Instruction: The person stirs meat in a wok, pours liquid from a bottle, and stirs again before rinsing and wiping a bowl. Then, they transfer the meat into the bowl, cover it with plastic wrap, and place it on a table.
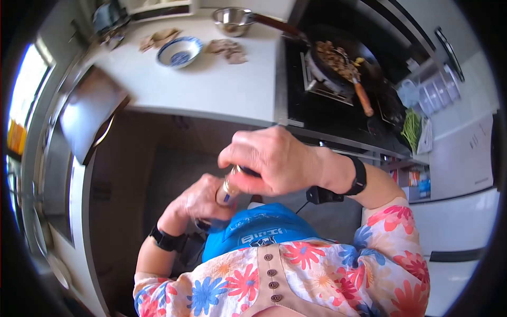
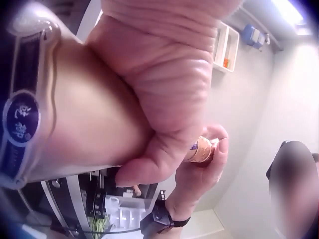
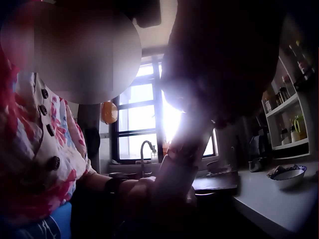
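A glass bottle (image 2: 89,109) with a dark blue label is held in front of the person's body. The left hand (image 1: 203,198) grips it around the body, its fingers curled round the glass (image 2: 164,99). At the bottle's gold-coloured neck (image 1: 228,190), the right hand (image 1: 272,161) pinches the top with thumb and fingers. In the left wrist view the right hand (image 2: 207,164) is behind the orange-gold neck (image 2: 201,150). The right wrist view shows the bottle (image 3: 177,172) dark against the window.
On the white counter (image 1: 227,90) are a blue-rimmed bowl (image 1: 179,52), crumpled cloths (image 1: 228,51) and a metal bowl (image 1: 232,21). A wok (image 1: 338,58) with food and a wooden-handled utensil (image 1: 363,99) sits on the stove. Green vegetables (image 1: 411,127) lie at the right.
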Motion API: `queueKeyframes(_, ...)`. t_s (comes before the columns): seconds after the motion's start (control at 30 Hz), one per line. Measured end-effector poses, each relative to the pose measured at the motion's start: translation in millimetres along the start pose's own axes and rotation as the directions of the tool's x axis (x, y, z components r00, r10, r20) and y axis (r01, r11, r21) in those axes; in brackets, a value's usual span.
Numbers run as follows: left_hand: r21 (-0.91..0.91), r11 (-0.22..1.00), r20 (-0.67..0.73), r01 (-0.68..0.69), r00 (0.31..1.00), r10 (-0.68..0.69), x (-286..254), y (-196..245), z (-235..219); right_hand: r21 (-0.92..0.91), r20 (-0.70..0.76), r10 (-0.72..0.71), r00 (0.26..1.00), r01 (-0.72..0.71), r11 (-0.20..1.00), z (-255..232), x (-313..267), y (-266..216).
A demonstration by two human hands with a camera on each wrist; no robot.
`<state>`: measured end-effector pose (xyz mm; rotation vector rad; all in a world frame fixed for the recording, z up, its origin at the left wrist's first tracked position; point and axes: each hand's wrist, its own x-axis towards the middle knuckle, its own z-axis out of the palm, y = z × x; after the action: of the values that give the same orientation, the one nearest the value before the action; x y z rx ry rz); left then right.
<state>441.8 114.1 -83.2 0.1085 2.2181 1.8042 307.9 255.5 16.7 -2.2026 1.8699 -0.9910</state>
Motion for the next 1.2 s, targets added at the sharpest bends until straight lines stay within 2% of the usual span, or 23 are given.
queueKeyframes(0.07,0.007,0.993,0.088,0.117,0.989,-0.117,24.1,26.3,5.5,0.073,-0.109,0.041,0.993,-0.033,0.997,-25.1,-20.5,6.4)
queueKeyframes(0.13,0.068,0.993,0.08,0.098,0.991,-0.104,47.6,40.3,10.7,0.157,-0.205,0.073,0.976,-0.041,0.987,-51.7,-40.3,12.9)
queueKeyframes(0.2,0.3,0.947,-0.031,0.11,0.994,-0.105,66.1,58.1,14.7,0.01,0.042,0.363,0.931,-0.364,0.932,-81.1,-62.2,14.4)
queueKeyframes(0.23,0.33,0.939,-0.068,0.091,0.995,-0.072,75.7,62.8,18.1,-0.039,0.236,0.51,0.827,-0.516,0.856,-93.6,-64.0,12.9)
queueKeyframes(0.33,0.46,0.887,-0.079,0.052,0.997,-0.017,99.1,78.8,16.7,0.042,0.214,0.52,0.827,-0.54,0.841,-110.5,-80.2,19.1)
queueKeyframes(0.37,0.492,0.865,-0.036,0.101,0.995,-0.096,105.3,90.4,12.9,0.066,0.123,0.316,0.941,-0.325,0.943,-110.6,-90.5,29.2)
queueKeyframes(0.4,0.505,0.858,-0.025,0.096,0.995,-0.097,111.9,94.3,10.9,0.067,0.105,0.321,0.941,-0.329,0.942,-116.1,-94.6,33.2)
queueKeyframes(0.47,0.465,0.884,-0.006,0.047,0.999,-0.05,123.8,99.1,6.4,0.109,-0.153,0.063,0.986,-0.046,0.993,-123.2,-102.2,40.6)
queueKeyframes(0.5,0.503,0.861,0.028,0.08,0.994,-0.109,131.4,107.8,4.7,0.136,-0.171,0.215,0.961,-0.193,0.972,-129.3,-105.7,38.9)
queueKeyframes(0.53,0.509,0.857,0.042,0.075,0.993,-0.111,138.7,109.2,2.2,0.136,-0.184,0.225,0.957,-0.202,0.97,-134.1,-105.2,37.5)
queueKeyframes(0.57,0.545,0.835,0.052,0.077,0.991,-0.125,145.6,109.5,0.1,0.184,0.009,0.515,0.857,-0.507,0.842,-140.1,-102.4,33.9)
queueKeyframes(0.6,0.579,0.812,0.062,0.077,0.988,-0.138,152.1,109.4,-1.9,0.17,0.207,0.733,0.648,-0.762,0.625,-144.7,-100.2,32.0)
queueKeyframes(0.67,0.619,0.785,0.093,0.034,0.989,-0.116,166.4,110.0,-8.7,0.195,0.186,0.736,0.65,-0.759,0.621,-147.2,-105.0,38.8)
queueKeyframes(0.7,0.626,0.779,0.124,0.011,0.986,-0.113,173.2,114.0,-13.6,0.11,0.037,0.56,0.828,-0.56,0.821,-146.9,-109.9,45.4)
queueKeyframes(0.73,0.631,0.776,0.154,-0.011,0.982,-0.111,179.5,117.4,-18.6,-0.018,-0.081,0.325,0.942,-0.327,0.945,-148.0,-112.0,50.2)
queueKeyframes(0.8,0.608,0.793,0.186,-0.037,0.978,-0.097,191.5,119.0,-29.0,-0.115,-0.161,0.27,0.949,-0.289,0.95,-157.6,-112.0,54.9)
queueKeyframes(0.87,0.563,0.822,0.226,-0.085,0.973,-0.054,203.9,116.2,-42.5,0.111,-0.291,0.336,0.896,-0.317,0.942,-170.1,-114.5,60.5)
queueKeyframes(0.9,0.565,0.82,0.239,-0.089,0.969,-0.059,209.3,118.1,-49.7,0.197,-0.257,0.512,0.82,-0.474,0.858,-185.7,-117.0,51.6)
queueKeyframes(0.97,0.573,0.817,0.157,-0.063,0.987,-0.034,221.3,124.7,-64.4,0.198,-0.416,0.548,0.726,-0.515,0.834,-186.4,-138.0,61.6)
queueKeyframes(1.0,0.61,0.786,0.12,-0.099,0.992,0.031,229.6,121.0,-73.5,0.226,-0.489,0.568,0.662,-0.533,0.815,-184.3,-147.2,64.0)
queueKeyframes(1.07,0.683,0.73,0.033,-0.009,0.999,-0.019,245.4,133.9,-86.1,0.303,-0.528,0.643,0.555,-0.584,0.753,-178.9,-167.8,66.8)
queueKeyframes(1.13,0.785,0.619,-0.034,0.02,0.999,0.011,264.8,140.0,-96.6,0.309,-0.547,0.653,0.523,-0.599,0.739,-172.9,-189.0,69.5)
queueKeyframes(1.2,0.848,0.526,-0.085,0.067,0.996,0.011,285.1,153.3,-101.8,0.455,-0.552,0.749,0.366,-0.621,0.639,-167.1,-204.9,69.6)
